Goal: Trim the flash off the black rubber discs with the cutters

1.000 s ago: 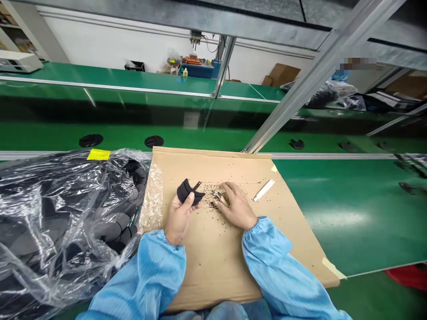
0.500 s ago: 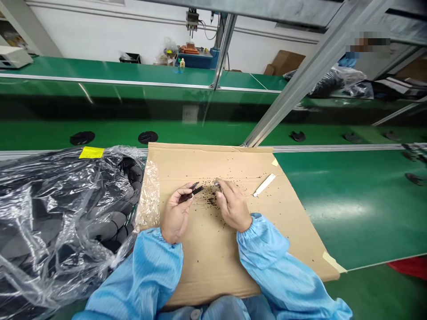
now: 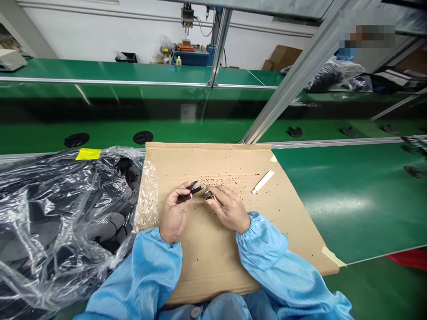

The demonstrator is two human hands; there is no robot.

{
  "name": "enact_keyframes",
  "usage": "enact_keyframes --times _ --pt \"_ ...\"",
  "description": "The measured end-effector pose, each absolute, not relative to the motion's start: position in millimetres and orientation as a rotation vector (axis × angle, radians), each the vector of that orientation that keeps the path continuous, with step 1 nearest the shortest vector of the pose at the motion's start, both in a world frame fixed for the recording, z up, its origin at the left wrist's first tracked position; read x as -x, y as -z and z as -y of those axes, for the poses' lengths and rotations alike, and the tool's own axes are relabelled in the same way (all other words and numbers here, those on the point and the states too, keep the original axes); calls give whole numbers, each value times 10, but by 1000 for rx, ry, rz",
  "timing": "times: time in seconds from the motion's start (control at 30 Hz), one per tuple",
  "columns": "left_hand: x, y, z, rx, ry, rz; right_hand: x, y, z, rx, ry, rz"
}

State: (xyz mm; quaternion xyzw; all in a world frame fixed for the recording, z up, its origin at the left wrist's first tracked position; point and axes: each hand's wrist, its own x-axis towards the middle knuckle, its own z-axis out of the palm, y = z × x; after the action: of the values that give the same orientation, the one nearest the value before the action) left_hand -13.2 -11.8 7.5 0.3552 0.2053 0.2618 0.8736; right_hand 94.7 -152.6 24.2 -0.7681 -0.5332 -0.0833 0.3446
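Observation:
My left hand is closed around a dark part, with two narrow black ends sticking out to the right. Between the thumb and fingers of my right hand is a small shiny metal clipper, mostly hidden by the fingers. Its tip is right at the end of the lower black prong; whether they touch, I cannot tell. Many tiny black bits are scattered on the cardboard sheet around and under the hands.
A white strip lies on the cardboard to the right. To the left is a clear plastic bag full of dark flat pieces, with a yellow label. Black round parts sit on the green belt behind. A metal post slants up at right.
My right hand has moved left, bringing the metal clipper up to the end of the black part. My left hand has stayed nearly in place. The whole view has shifted slightly.

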Motion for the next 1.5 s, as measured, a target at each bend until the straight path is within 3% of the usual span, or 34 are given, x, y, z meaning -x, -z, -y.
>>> enact_keyframes --times 1.1,1.5 --pt "123 -7 120 -924 -600 -480 -963 -241 1589 2181 99 1477" --pt "146 -137 167 -1226 -362 -606 -1000 -249 1569 1851 157 1096"
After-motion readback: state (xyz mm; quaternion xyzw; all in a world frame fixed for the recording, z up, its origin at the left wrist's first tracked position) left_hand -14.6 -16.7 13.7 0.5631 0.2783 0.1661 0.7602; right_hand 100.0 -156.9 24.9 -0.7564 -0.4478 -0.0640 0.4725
